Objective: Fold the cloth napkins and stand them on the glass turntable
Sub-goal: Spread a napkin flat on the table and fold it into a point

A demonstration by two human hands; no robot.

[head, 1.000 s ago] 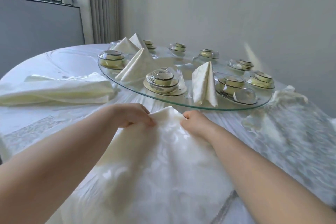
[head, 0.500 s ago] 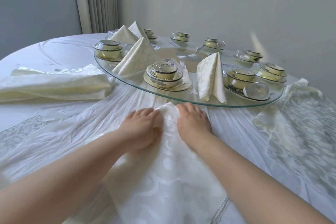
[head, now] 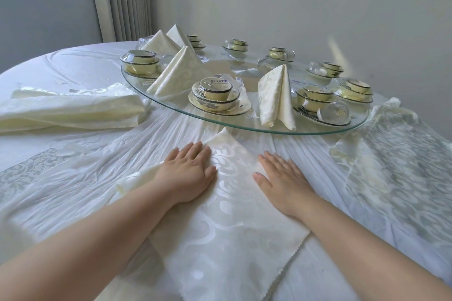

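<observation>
Nearest us: a flat napkin (head: 227, 215) lies on the table (head: 61, 178); our left hand (head: 188, 176) and right hand (head: 283, 183) rest flat on it, side by side.
Behind it: the glass turntable (head: 244, 127).
On the turntable, front: a wrapped dish set (head: 215, 95), with a standing napkin (head: 276, 98) to its right.
On the turntable, left: more standing napkins (head: 178, 71).
Far left: a napkin pile (head: 73, 107) on the table, just beside the turntable.

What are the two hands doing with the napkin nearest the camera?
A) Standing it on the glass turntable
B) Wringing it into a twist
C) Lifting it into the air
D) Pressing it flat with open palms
D: the left hand and right hand both lie palm down with straight fingers on the napkin, which is spread flat.
</observation>
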